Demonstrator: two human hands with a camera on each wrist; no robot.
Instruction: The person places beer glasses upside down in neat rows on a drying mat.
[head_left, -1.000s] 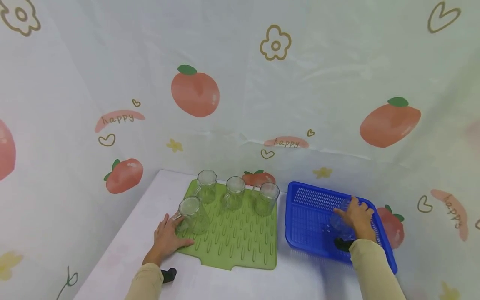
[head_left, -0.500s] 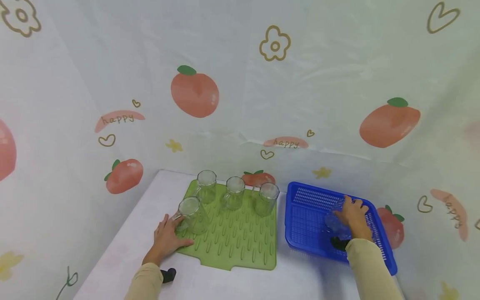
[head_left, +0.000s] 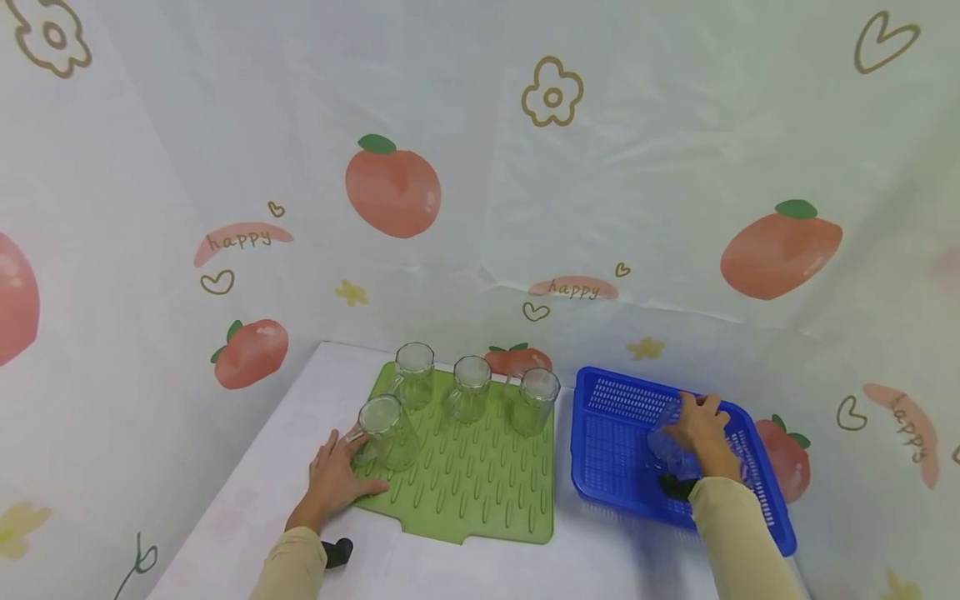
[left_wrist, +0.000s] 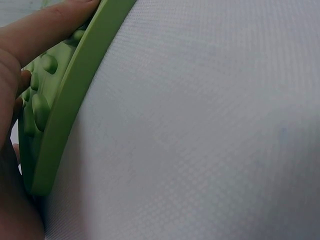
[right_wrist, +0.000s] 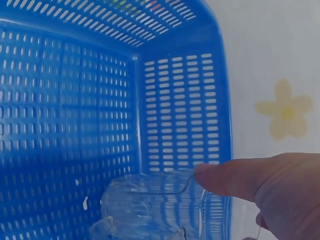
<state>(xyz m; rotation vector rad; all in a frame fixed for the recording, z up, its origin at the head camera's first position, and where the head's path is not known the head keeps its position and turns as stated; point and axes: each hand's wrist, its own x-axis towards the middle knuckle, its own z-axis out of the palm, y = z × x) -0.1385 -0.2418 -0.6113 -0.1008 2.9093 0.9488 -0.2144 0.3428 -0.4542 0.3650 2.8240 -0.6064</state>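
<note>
My left hand (head_left: 335, 477) lies flat with straight fingers on the front left corner of a green studded drying mat (head_left: 480, 492). The left wrist view shows that hand (left_wrist: 20, 45) on the mat's raised edge (left_wrist: 65, 105). Just beyond it stands a clear glass mug (head_left: 386, 430). My right hand (head_left: 701, 427) is inside a blue slotted basket (head_left: 615, 433) and grips a clear glass (head_left: 663, 448) low in it. In the right wrist view one finger (right_wrist: 235, 176) lies on the glass's (right_wrist: 150, 206) rim, near the basket's corner (right_wrist: 180, 120).
Several clear glass mugs stand on the mat, three of them in a back row (head_left: 468, 387). The white tabletop (head_left: 247, 500) is backed by a fruit-printed curtain (head_left: 480, 167) behind and on both sides. The basket sits right of the mat.
My right hand and the glass have shifted slightly left inside the basket. The left hand has stayed on the mat corner.
</note>
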